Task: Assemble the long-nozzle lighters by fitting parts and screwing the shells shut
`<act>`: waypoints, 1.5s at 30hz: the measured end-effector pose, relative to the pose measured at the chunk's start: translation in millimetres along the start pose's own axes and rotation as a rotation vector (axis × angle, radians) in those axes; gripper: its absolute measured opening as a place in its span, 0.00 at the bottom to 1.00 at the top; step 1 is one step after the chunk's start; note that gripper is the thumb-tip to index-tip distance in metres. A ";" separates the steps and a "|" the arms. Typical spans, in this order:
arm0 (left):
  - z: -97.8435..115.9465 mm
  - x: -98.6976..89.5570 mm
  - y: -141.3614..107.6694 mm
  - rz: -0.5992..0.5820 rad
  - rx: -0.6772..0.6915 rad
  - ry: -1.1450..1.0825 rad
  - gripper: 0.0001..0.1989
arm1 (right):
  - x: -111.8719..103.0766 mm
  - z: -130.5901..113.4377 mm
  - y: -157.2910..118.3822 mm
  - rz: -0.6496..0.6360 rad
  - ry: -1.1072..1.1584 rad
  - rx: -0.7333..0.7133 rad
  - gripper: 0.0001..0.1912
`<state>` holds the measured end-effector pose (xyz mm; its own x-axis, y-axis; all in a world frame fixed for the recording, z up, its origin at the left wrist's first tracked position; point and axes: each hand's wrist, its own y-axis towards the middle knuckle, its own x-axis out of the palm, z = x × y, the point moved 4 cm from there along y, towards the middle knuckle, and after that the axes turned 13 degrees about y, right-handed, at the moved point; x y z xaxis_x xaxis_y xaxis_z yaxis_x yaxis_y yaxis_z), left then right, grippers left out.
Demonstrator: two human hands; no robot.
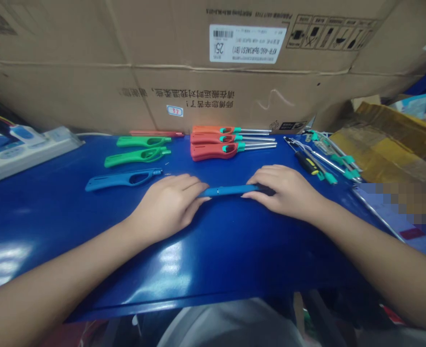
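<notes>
A blue lighter casing (222,191), seen edge-on, stretches between my two hands just above the blue table. My left hand (172,200) pinches its left end between thumb and fingers. At the other end, my right hand (285,190) grips it, close to a dark part that the fingers partly cover. Another blue casing (126,179) lies left of my left hand, with green casings (136,156) behind it. Beyond the held piece are several red and orange lighters (214,150) with metal tubes and teal collars.
Metal tubes with teal parts and wires (328,159) lie at the right, beside a black-and-yellow screwdriver (307,163). A white power strip (24,153) sits at the left. A large cardboard box (155,38) walls off the back; taped cardboard (386,140) stands at right.
</notes>
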<state>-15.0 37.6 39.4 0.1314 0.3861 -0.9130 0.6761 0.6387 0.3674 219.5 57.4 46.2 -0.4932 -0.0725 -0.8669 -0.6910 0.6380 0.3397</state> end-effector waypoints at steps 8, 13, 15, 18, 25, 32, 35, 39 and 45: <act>-1.7 1.7 2.0 -0.067 -0.029 -0.142 0.15 | -0.5 -6.9 -2.9 -0.014 -0.190 0.013 0.15; 0.5 3.0 2.4 -0.100 -0.001 -0.106 0.16 | 7.5 -7.4 -0.3 -0.134 -0.129 0.134 0.16; 0.8 1.2 1.8 -0.084 0.031 -0.070 0.15 | 8.8 -9.2 0.5 -0.163 -0.044 0.135 0.17; 2.8 0.6 1.3 -0.100 0.078 -0.056 0.18 | 8.8 -14.4 0.9 -0.180 0.099 0.066 0.18; 17.0 4.2 -2.1 -0.131 0.109 -0.134 0.19 | 16.9 -30.2 -3.6 -0.045 0.136 -0.222 0.17; 17.6 8.9 -3.0 -0.187 0.114 -0.172 0.20 | 19.7 -30.6 -1.6 -0.048 0.158 -0.214 0.17; 14.7 10.3 -1.7 -0.183 0.112 -0.139 0.20 | 19.5 -29.7 -0.8 -0.058 0.161 -0.203 0.16; 15.9 10.0 -1.9 -0.248 0.082 -0.202 0.21 | 20.3 -32.0 -2.6 0.003 0.144 -0.227 0.16; 7.9 8.3 -1.2 -0.319 0.036 -0.231 0.22 | 12.8 -28.4 -0.8 -0.035 0.041 -0.122 0.18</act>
<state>-9.0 34.8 30.0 0.0672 0.0099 -0.9977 0.7340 0.6768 0.0562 198.8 34.2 45.2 -0.4871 -0.1259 -0.8642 -0.7661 0.5367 0.3536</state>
